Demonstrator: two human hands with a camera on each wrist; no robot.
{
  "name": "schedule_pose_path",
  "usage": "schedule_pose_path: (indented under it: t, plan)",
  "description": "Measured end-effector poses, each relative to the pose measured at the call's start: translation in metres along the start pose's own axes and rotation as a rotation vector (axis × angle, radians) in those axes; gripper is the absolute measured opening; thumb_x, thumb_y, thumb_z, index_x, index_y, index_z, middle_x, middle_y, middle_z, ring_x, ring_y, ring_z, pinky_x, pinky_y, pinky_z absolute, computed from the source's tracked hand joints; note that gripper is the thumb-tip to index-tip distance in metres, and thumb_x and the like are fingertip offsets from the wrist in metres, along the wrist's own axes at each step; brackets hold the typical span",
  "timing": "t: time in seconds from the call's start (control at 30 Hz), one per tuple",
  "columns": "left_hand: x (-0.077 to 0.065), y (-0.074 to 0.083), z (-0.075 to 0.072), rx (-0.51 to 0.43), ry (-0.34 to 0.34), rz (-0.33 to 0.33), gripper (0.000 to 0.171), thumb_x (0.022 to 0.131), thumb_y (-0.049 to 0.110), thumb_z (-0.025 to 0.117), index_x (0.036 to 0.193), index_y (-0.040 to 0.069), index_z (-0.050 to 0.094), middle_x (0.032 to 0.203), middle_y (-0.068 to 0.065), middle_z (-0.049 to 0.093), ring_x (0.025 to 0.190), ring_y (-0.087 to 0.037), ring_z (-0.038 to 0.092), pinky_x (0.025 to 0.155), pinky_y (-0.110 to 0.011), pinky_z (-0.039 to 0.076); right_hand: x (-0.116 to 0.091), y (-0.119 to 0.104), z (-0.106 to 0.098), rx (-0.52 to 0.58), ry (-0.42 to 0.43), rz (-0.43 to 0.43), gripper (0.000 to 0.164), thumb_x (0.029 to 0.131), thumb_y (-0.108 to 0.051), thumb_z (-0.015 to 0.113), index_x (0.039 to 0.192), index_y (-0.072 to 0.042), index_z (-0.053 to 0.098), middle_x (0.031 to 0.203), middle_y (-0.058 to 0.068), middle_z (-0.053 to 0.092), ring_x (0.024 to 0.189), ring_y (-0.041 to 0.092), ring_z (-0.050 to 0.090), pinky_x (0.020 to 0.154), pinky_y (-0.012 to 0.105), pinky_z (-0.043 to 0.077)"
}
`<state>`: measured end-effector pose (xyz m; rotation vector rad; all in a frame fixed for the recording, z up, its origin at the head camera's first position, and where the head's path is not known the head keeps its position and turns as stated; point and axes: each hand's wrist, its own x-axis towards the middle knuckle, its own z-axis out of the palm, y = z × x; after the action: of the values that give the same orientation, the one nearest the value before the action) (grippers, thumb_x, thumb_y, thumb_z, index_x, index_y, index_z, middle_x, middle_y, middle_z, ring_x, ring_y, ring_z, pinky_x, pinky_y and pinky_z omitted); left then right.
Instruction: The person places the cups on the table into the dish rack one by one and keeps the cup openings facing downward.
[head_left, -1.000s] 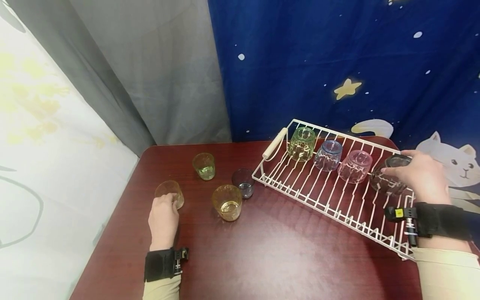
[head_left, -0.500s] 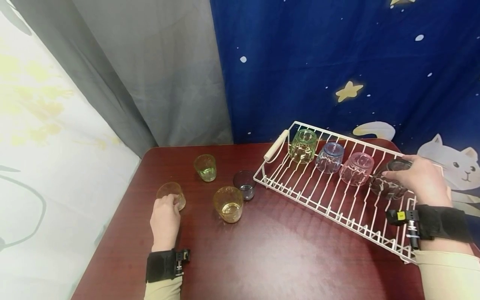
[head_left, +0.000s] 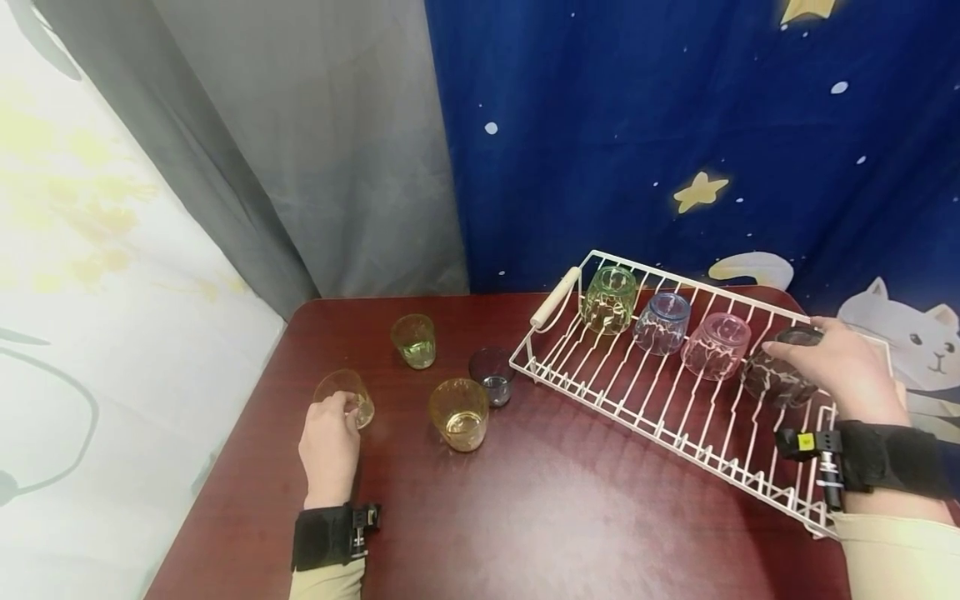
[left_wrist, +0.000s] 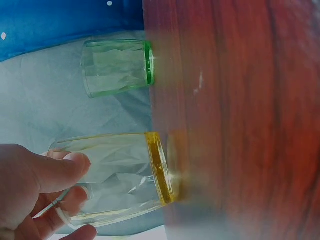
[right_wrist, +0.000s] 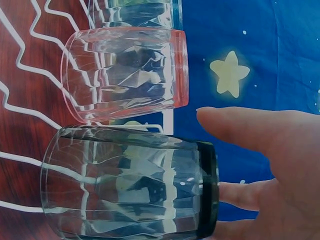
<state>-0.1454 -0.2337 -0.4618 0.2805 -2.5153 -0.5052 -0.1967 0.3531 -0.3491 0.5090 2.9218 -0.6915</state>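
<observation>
My left hand [head_left: 330,437] pinches the rim of a pale yellow drinking glass [left_wrist: 115,180] between thumb and fingers. That glass stands upright on the table, its thick amber base at the tabletop. On the right, my right hand [head_left: 843,362] is around the upturned base of a dark grey glass [right_wrist: 130,185], which sits upside down on the white wire rack [head_left: 645,429]. In the right wrist view the thumb [right_wrist: 235,127] is straight and apart from this glass, while other fingers are at its base, partly hidden behind it.
Upside down on the rack are a green glass [head_left: 610,300], a blue glass [head_left: 662,325] and a pink glass [head_left: 716,346]. A light green glass [head_left: 415,342], a grey glass [head_left: 495,379] and an amber glass [head_left: 460,412] stand upright on the table. Curtains [head_left: 360,150] hang behind.
The head view has tilted slightly, so everything lies a little lower in it. Both hands stay at their glasses, and the glasses keep their places.
</observation>
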Motion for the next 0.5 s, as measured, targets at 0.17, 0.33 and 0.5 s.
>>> schedule_pose_path:
  t: [0.17, 0.33, 0.5]
  plan:
    - [-0.001, 0.003, -0.002, -0.009, 0.018, 0.0, 0.016, 0.083, -0.003, 0.066, 0.097, 0.006, 0.067, 0.085, -0.012, 0.067, 0.089, -0.032, 0.06, 0.061, -0.053, 0.051, -0.003, -0.005, -0.002, -0.011, 0.05, -0.047, 0.096, 0.093, -0.056, 0.048, 0.149, 0.01, 0.009, 0.138, 0.048, 0.027, 0.119, 0.062, 0.033, 0.091, 0.072, 0.037]
    - [0.0, 0.008, -0.007, -0.022, 0.049, 0.014, 0.016, 0.084, 0.0, 0.068, 0.099, 0.006, 0.067, 0.085, -0.011, 0.068, 0.089, -0.031, 0.06, 0.062, -0.051, 0.051, -0.014, -0.02, 0.0, -0.017, 0.119, -0.144, 0.092, 0.093, -0.056, 0.049, 0.149, 0.009, 0.016, 0.135, 0.048, 0.03, 0.12, 0.062, 0.032, 0.093, 0.074, 0.034]
    - [0.001, 0.017, -0.013, -0.031, 0.099, 0.055, 0.017, 0.083, 0.002, 0.071, 0.1, 0.006, 0.068, 0.085, -0.011, 0.069, 0.086, -0.031, 0.06, 0.061, -0.048, 0.051, -0.03, -0.044, 0.007, 0.003, 0.188, -0.276, 0.082, 0.093, -0.049, 0.055, 0.145, 0.009, 0.029, 0.134, 0.046, 0.035, 0.121, 0.062, 0.033, 0.094, 0.072, 0.031]
